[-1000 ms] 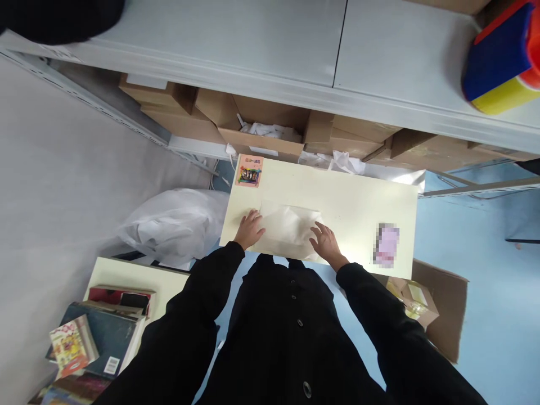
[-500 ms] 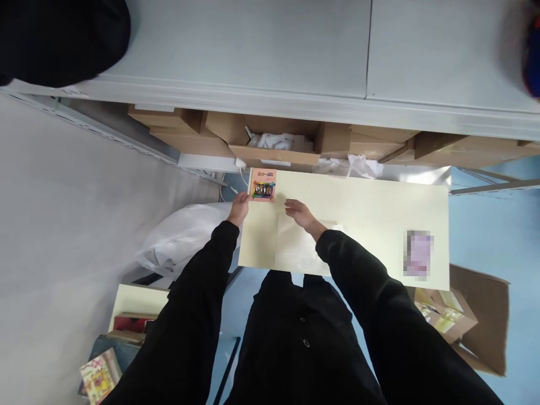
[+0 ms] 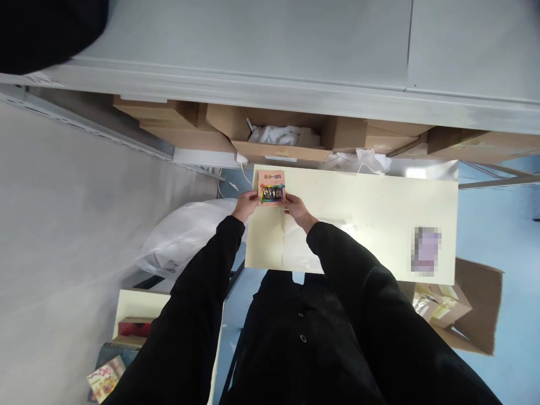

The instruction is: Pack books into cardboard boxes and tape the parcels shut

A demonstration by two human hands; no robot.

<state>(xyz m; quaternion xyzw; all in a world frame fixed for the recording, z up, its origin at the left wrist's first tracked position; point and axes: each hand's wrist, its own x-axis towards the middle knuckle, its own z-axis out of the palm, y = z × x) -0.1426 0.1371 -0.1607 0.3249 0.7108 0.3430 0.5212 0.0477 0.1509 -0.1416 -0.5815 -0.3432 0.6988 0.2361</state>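
Note:
A small pink book point(image 3: 271, 179) with a dark picture in a rainbow frame on its cover is at the far left corner of the pale yellow table point(image 3: 379, 211). My left hand point(image 3: 246, 206) pinches its left edge. At the opposite edge, the fingers of my right hand point(image 3: 297, 210) close on the book's lower right side. Whether the book rests flat or is slightly raised, I cannot tell. Nearer my body, a pale flat sheet point(image 3: 300, 247) lies on the table, partly under my right forearm.
A blurred-out purple item point(image 3: 427, 248) lies at the table's right end. Behind stands a grey shelf point(image 3: 253, 79) with cardboard boxes point(image 3: 280, 151) beneath. A white plastic bag point(image 3: 185, 233) is at left, stacked books point(image 3: 105, 378) lower left, and an open carton point(image 3: 478, 306) lower right.
My right hand has come left onto the book's right edge, from apart to gripping. The book has shifted slightly inward from the table's left edge. The camera view has moved a little.

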